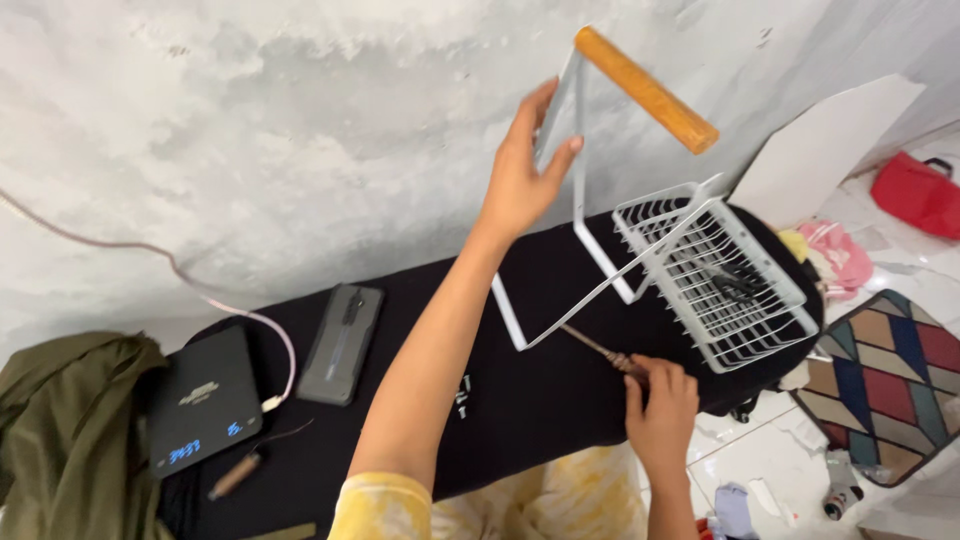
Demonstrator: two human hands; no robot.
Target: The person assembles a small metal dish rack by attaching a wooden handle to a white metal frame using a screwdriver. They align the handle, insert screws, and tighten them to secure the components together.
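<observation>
A white wire rack [715,280] with a basket part and a bent white frame stands tilted on a black cloth-covered surface [520,390]. Its round wooden handle [645,90] sticks up at the top. My left hand [525,170] is raised and grips the white frame bars just below that handle. My right hand [660,410] is low at the front, closed on a thin tool with a brown handle [598,350] whose tip points at the frame's lower bar. A small dark object lies inside the basket.
A dark phone [342,343] lies at left, beside a black digital scale [202,405] with a lit display and a white cable. An olive cloth [70,430] sits far left. A small brown-handled tool [235,475], a patterned mat [890,380] and a red bag [918,190] are around.
</observation>
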